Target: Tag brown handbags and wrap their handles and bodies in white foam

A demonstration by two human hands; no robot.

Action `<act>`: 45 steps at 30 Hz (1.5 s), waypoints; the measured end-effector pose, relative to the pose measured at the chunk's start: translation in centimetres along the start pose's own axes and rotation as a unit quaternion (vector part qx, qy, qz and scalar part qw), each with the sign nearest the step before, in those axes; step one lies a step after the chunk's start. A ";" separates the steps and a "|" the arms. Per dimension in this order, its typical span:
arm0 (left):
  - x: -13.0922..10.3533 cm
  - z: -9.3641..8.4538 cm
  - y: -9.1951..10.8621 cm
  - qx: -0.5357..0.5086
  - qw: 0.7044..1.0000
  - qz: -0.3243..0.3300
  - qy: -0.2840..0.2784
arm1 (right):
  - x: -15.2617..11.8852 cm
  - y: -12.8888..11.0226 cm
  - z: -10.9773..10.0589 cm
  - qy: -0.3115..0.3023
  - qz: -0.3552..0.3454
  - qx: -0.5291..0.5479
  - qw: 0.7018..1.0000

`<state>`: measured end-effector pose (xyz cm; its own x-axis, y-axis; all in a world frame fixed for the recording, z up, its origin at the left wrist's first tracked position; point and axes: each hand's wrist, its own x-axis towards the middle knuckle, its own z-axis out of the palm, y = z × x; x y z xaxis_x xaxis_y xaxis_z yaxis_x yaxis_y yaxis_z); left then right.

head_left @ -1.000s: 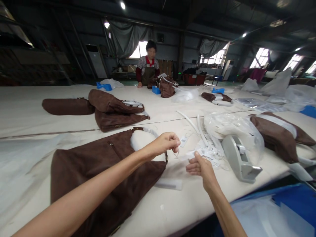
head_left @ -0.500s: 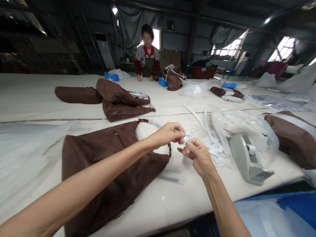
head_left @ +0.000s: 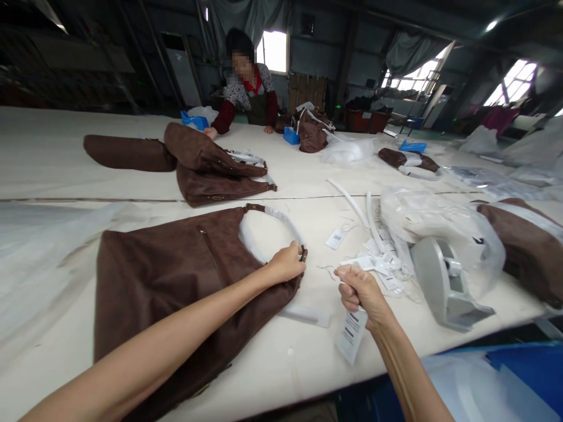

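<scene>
A brown handbag (head_left: 167, 275) lies flat on the white table, its strap (head_left: 281, 220) partly wrapped in white. My left hand (head_left: 288, 262) is closed on the strap's lower end, by the metal fitting; its fingertips are partly hidden. To the right, my right hand (head_left: 358, 290) pinches the thin string of a white hang tag (head_left: 352, 335). The printed tag hangs below the fingers, and the string's loose end points toward the bag. Another hang tag (head_left: 336, 238) lies just beyond, near a pile of tags (head_left: 382, 264).
A grey tape dispenser (head_left: 440, 281) stands at the right beside a clear plastic bag (head_left: 444, 228). More brown handbags (head_left: 211, 164) lie farther back. Across the table a co-worker (head_left: 250, 88) reaches toward a blue dispenser (head_left: 193, 120). White strips (head_left: 349, 202) lie mid-table.
My left hand has left the tag string and moved down-left onto the strap end. My right hand has shifted slightly down with a tag hanging. The co-worker has leaned left, one arm extended.
</scene>
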<state>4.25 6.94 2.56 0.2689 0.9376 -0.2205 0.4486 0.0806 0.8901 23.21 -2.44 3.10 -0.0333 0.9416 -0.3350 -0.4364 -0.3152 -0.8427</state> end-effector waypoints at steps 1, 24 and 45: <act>-0.5 -0.3 -0.1 -0.023 1.000 0.003 -0.021 | 0.0 0.2 -0.1 -0.008 0.005 0.009 1.000; -6.5 -4.9 -0.7 -0.327 0.935 -0.021 -0.136 | -3.4 2.1 7.4 -0.011 -0.025 0.017 0.999; -5.9 -5.8 -1.5 -0.381 0.908 -0.048 -0.166 | 0.2 5.6 6.3 -0.093 0.098 0.149 0.980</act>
<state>-3.00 3.29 4.83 0.5586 0.7708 -0.3063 -0.2031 0.4851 0.8505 15.10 -3.25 0.94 -0.2938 0.8809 -0.3711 -0.6469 -0.4691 -0.6012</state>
